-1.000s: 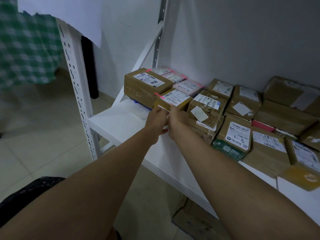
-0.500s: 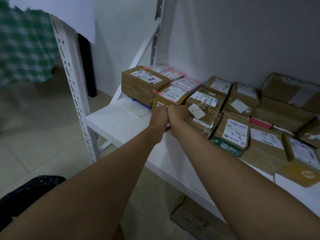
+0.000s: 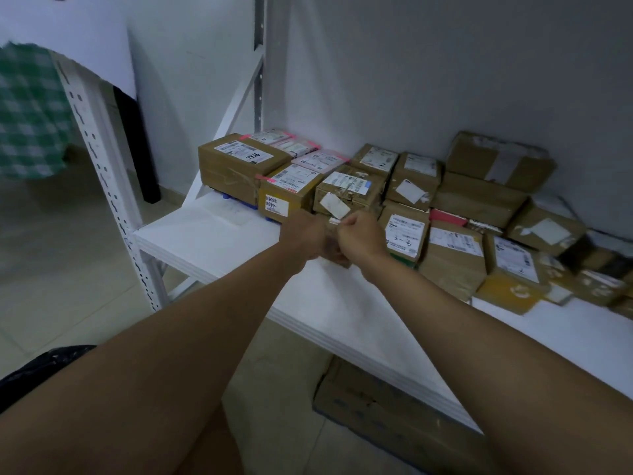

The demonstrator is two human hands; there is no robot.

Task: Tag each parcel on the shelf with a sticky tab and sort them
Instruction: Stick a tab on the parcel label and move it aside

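Several brown cardboard parcels lie on the white shelf (image 3: 212, 234). Pink tabs mark the big left box (image 3: 239, 162), the yellowish box (image 3: 291, 192) and the flat parcels (image 3: 322, 160) behind them. The box with a loose white label (image 3: 351, 188) and the box marked 3-2 (image 3: 406, 231) show no tab. My left hand (image 3: 303, 236) is curled, back to the camera, around a small object (image 3: 333, 251) that is mostly hidden. My right hand (image 3: 361, 234), just beside it, pinches a small pale strip (image 3: 337, 221) at its fingertips, in front of the label box.
The perforated white shelf post (image 3: 102, 186) stands at the left, with a wall close behind the parcels. More unmarked parcels (image 3: 479, 200) fill the shelf's right side. A cardboard box (image 3: 383, 406) lies on the floor under the shelf. A black bag (image 3: 37, 368) sits lower left.
My hands, pressed together before, have drifted slightly apart and to the right. A pale strip now shows at my right fingertips. The yellowish box's front label has come into view.
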